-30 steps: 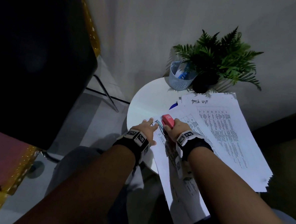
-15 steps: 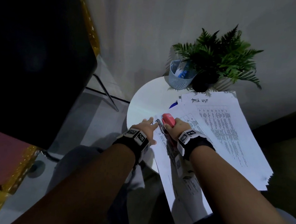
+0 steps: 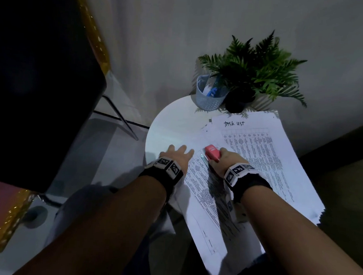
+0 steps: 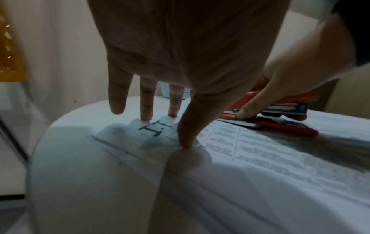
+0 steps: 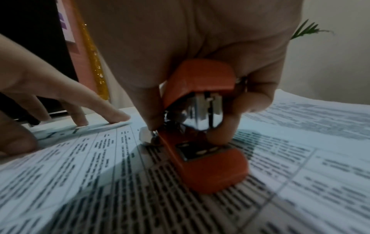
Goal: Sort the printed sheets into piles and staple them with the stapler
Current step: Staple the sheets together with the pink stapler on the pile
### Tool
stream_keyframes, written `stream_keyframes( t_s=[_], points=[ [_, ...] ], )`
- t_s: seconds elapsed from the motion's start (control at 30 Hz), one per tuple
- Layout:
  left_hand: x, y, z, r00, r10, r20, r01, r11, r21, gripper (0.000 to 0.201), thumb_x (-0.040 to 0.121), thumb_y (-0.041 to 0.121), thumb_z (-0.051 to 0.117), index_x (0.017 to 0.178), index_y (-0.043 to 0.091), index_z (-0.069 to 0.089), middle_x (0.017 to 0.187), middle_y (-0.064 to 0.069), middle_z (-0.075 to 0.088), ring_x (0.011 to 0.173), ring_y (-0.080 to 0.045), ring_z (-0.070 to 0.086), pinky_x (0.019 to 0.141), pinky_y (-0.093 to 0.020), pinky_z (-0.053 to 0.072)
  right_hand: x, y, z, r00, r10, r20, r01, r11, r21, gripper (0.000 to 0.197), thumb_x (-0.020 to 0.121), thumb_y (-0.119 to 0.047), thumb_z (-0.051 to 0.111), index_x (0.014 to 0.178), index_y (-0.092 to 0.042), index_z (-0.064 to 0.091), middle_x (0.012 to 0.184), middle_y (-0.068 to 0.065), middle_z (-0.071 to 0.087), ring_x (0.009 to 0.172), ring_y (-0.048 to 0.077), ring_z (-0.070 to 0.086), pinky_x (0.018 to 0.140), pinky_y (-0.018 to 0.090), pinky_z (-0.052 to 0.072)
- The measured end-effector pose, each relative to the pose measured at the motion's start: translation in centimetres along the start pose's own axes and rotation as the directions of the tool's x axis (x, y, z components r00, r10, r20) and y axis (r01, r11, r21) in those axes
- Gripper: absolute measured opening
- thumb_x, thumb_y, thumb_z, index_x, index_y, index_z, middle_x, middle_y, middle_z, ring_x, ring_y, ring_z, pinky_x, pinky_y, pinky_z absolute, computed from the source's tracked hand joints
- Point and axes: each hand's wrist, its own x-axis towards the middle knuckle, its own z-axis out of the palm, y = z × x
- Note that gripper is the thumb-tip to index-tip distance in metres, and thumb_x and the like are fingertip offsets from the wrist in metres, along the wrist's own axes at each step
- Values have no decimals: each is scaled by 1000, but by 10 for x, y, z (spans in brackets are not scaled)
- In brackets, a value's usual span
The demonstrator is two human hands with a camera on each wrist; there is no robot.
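Observation:
A red stapler [image 3: 212, 153] [image 4: 280, 117] [image 5: 202, 126] stands on the printed sheets [image 3: 200, 193] [image 5: 140, 190], and my right hand [image 3: 226, 161] [image 5: 200, 47] grips it from above, thumb and fingers curled round its sides. Its mouth is parted in the right wrist view. My left hand [image 3: 178, 156] [image 4: 170, 63] lies flat beside it, straight fingertips [image 4: 184, 142] pressing the top left corner of the sheets onto the round white table [image 3: 170, 124]. A second pile headed "task list" [image 3: 258, 154] lies to the right.
A grey mesh cup [image 3: 208, 94] and a potted fern [image 3: 254, 71] stand at the table's far edge. A black chair [image 3: 37, 81] is at the left. Sheets overhang the table's near edge [image 3: 216, 245] over my lap.
My left hand's fingers have spread and stretched flat further onto the corner of the sheets. The stapler and right hand have shifted slightly right, away from that corner.

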Motion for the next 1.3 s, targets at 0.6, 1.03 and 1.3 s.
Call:
stream_keyframes(
  t_s=[0.6,1.03,1.3],
  points=[
    [7,-2,6,988,11,-157,-4,999,46,92,75,25,68,148,28,12,138,-3,29,118,-29,36,91,-37,45,22,-24,-1,999,-28,-22,31,989,145,32,93,-42,45,109,-14,42,85,6,52,78,26,50,72,32,41],
    [7,-5,8,968,38,-247,-19,997,76,85,75,23,67,147,25,21,128,-4,37,106,-27,43,82,-35,47,21,-24,-2,999,-34,-13,36,992,121,32,93,-42,44,110,-14,42,86,8,56,77,27,53,69,32,42],
    [14,-1,1,984,28,-178,-17,998,62,93,71,24,69,147,27,14,123,-6,34,108,-29,40,78,-35,44,20,-15,-4,1000,-13,-4,13,988,155,31,94,-41,43,110,-14,42,87,7,56,75,26,52,67,31,40]
  ],
)
